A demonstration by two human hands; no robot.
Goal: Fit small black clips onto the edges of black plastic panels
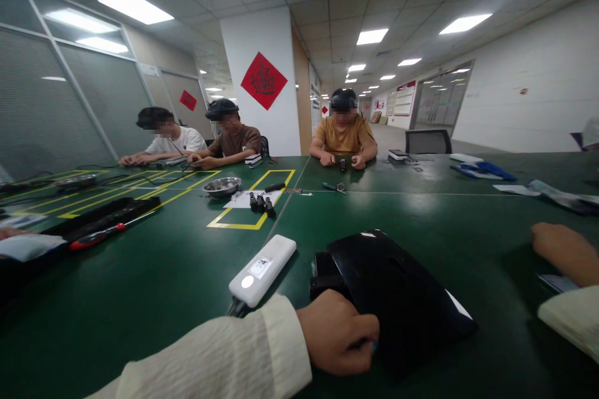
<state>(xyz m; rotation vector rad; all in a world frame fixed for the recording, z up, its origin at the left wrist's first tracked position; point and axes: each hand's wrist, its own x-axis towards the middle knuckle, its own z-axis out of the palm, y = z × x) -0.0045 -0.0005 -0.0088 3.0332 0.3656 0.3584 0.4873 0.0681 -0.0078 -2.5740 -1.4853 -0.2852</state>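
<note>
My left hand (339,333) is closed, thumb and fingers pinched together, at the near left edge of a glossy black curved shell (397,293). A speck of blue shows at its fingertips, too small to name. A black blocky part (325,274) sticks out from under the shell's left end. Off to the right, my right hand (566,254) is curled with its knuckles forward; whatever it may hold is hidden. A flat, phone-like thing (556,283) lies just below that hand. A white power bank-like box (262,269) with a label and cable rests beyond my left forearm.
Ahead on the green table (187,287) are a metal bowl (222,187), black cylindrical parts (262,204) on paper, and pliers (333,187). A red screwdriver (98,237) lies by a black tray at left. Blue cloth-like items (484,171) lie right. Several people sit opposite.
</note>
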